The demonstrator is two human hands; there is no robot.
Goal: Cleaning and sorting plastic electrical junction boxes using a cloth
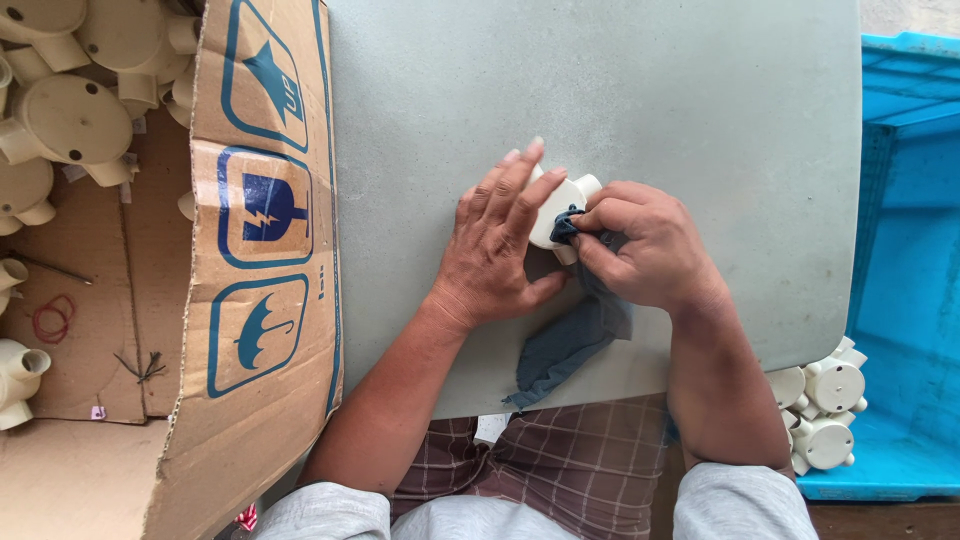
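Cream fitting — perhaps mid-table — clear of edges.

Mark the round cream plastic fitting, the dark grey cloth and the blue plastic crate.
round cream plastic fitting (553,203), head view, top face.
dark grey cloth (565,345), head view, hanging tail.
blue plastic crate (905,300), head view, inner wall.

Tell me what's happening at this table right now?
A person sits at a grey table. The left hand pins a cream plastic fitting to the tabletop, while the right hand presses a dark blue-grey cloth against it. More cream fittings lie in the open cardboard box on the person's left, and a few sit in the blue crate on the right.
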